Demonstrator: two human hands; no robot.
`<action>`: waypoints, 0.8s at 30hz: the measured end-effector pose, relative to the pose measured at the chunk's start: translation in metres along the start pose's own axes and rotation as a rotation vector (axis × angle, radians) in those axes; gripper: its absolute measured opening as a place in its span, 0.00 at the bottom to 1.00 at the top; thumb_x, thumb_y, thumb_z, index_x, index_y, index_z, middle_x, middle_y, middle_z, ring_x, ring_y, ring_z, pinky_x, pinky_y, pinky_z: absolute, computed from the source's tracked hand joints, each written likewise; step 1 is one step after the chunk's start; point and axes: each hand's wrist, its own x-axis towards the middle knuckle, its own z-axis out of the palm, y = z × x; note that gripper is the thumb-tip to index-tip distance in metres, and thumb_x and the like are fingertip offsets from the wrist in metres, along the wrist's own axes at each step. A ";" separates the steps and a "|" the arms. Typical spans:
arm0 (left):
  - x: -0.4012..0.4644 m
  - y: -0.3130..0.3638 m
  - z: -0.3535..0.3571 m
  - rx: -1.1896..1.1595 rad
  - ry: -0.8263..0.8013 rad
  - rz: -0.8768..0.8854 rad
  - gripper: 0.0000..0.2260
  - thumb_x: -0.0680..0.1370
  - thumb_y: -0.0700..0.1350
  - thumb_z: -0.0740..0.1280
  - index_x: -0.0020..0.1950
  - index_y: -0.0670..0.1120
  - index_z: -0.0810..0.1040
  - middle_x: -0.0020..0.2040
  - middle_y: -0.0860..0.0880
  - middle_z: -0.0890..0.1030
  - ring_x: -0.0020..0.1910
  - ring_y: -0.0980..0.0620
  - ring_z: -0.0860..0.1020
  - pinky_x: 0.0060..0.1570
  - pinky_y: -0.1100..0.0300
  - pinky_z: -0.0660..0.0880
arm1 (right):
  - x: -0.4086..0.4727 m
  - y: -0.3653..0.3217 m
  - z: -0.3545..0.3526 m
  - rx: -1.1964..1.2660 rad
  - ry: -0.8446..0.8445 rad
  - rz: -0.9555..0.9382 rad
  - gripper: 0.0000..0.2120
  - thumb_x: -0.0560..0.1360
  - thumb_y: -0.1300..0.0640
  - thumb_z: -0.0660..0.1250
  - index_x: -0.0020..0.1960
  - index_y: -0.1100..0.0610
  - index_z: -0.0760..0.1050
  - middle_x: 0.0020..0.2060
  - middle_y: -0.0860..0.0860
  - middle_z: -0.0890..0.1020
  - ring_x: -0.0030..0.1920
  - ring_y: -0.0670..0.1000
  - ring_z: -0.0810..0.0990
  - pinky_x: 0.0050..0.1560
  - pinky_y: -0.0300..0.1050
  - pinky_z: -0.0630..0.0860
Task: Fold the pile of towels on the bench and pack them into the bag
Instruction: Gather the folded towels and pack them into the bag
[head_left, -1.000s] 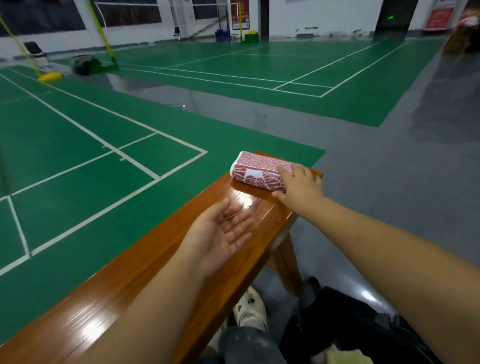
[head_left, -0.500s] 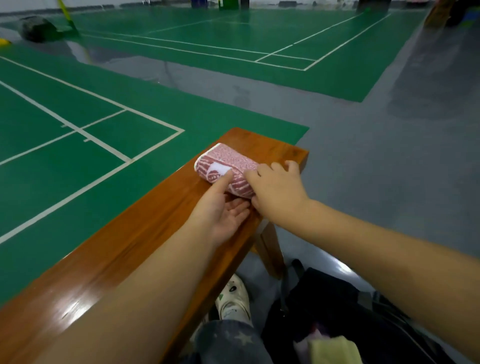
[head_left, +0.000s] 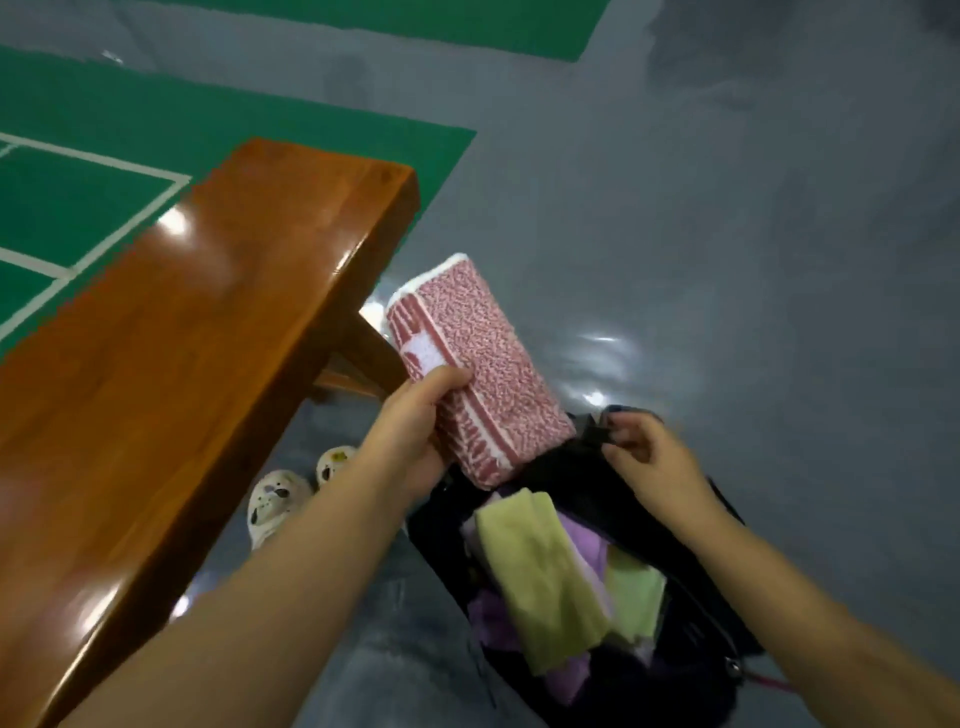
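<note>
My left hand grips a folded red-and-white patterned towel and holds it in the air just above the far end of the open black bag on the floor. My right hand pinches the bag's far rim, fingers curled on the black edge. Inside the bag lie a folded yellow-green towel and purple cloth. The wooden bench runs along the left with nothing on its visible top.
Grey floor surrounds the bag to the right and beyond. Green court flooring with white lines lies past the bench. Two white spotted shoes stand on the floor between the bench and the bag. A bench leg slants under the bench's end.
The red towel left the bench top in my left hand and now hangs over the bag. My right hand let go of it and moved to the bag's rim. The view tilted down.
</note>
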 end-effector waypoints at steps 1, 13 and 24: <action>0.005 -0.015 0.005 -0.009 -0.019 -0.054 0.09 0.77 0.37 0.63 0.56 0.41 0.76 0.48 0.43 0.83 0.45 0.45 0.81 0.47 0.52 0.78 | -0.003 0.026 -0.002 0.173 0.024 0.271 0.12 0.75 0.64 0.67 0.58 0.60 0.75 0.47 0.54 0.78 0.44 0.50 0.77 0.50 0.48 0.75; 0.062 -0.137 0.008 0.067 0.007 -0.523 0.09 0.77 0.39 0.65 0.57 0.42 0.75 0.56 0.40 0.81 0.56 0.39 0.78 0.60 0.44 0.72 | 0.000 0.154 0.050 1.535 0.134 1.289 0.22 0.80 0.51 0.59 0.62 0.70 0.70 0.45 0.68 0.79 0.54 0.62 0.76 0.56 0.55 0.71; 0.072 -0.167 0.004 0.236 0.016 -0.599 0.10 0.75 0.33 0.67 0.54 0.43 0.76 0.55 0.41 0.81 0.56 0.39 0.78 0.63 0.42 0.72 | 0.037 0.133 0.015 1.694 0.532 1.194 0.10 0.77 0.59 0.66 0.39 0.62 0.71 0.36 0.50 0.75 0.34 0.47 0.73 0.21 0.35 0.74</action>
